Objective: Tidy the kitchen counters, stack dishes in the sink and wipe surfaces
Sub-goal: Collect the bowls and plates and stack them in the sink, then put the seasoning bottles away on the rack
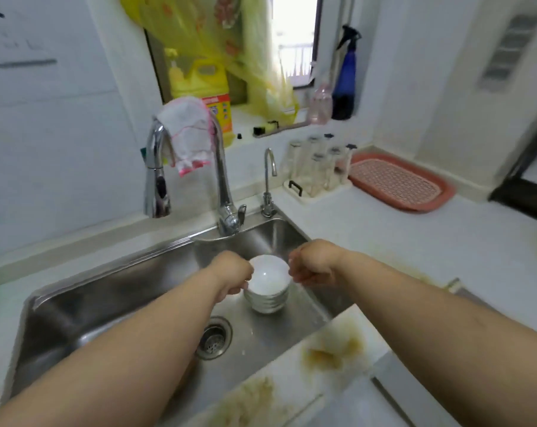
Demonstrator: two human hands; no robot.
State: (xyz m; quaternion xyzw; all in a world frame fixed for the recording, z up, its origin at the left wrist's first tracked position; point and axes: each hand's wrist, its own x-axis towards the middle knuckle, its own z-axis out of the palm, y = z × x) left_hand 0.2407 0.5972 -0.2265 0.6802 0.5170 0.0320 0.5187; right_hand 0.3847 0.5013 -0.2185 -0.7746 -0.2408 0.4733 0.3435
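Observation:
A stack of white bowls point(268, 283) stands in the steel sink point(107, 303), right of the drain point(213, 337). My left hand point(232, 277) grips the left rim of the top bowl with curled fingers. My right hand point(313, 266) is at the right rim, with thumb and curled fingers pinching its edge. Whether the stack rests on the sink floor or hangs just above it is unclear. A white cloth with pink trim point(188, 134) hangs over the big chrome faucet point(225, 195).
Brown stains point(332, 349) smear the white counter in front of the sink. A small second tap point(268, 183), a rack of glasses point(318, 167) and a pink tray point(399, 183) stand at the back right. A yellow detergent jug point(207, 84) and a blue spray bottle point(344, 78) sit on the windowsill.

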